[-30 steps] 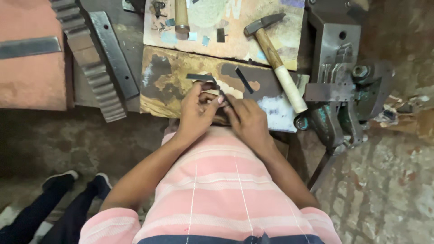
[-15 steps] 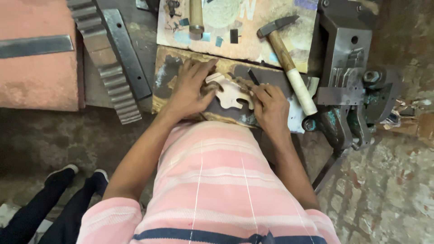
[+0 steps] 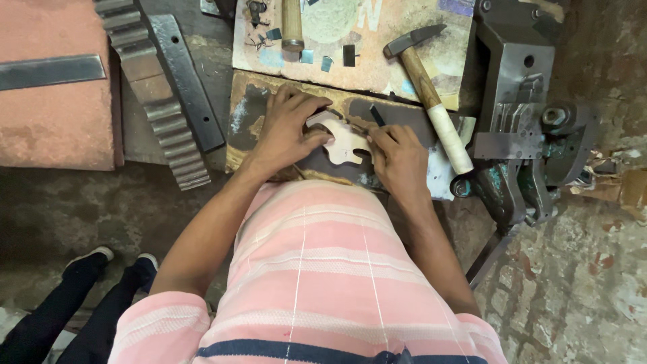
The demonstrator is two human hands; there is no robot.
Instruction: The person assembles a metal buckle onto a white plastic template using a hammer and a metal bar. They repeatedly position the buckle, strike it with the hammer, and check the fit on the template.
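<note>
A pale, flat cut-out template [image 3: 346, 141] with curved notches lies on a dark metal sheet [image 3: 397, 114] on the workbench. My left hand [image 3: 286, 128] presses down on the template's left end with spread fingers. My right hand [image 3: 397, 158] is at its right edge, fingers pinched on a thin dark marking tool [image 3: 376, 116] whose tip sits by the template's outline. My pink striped shirt hides the bench's near edge.
A hammer [image 3: 431, 94] with a wooden handle lies just right of my right hand. A bench vise [image 3: 519, 128] stands at the right. A toothed metal rack [image 3: 155, 87] and flat bar lie left. Small metal pieces [image 3: 327, 61] sit on the board behind. Another person's legs [image 3: 81, 296] stand lower left.
The template went from being held up between both hands to lying flat on the metal sheet. My left hand spread over it and my right hand moved to its right edge.
</note>
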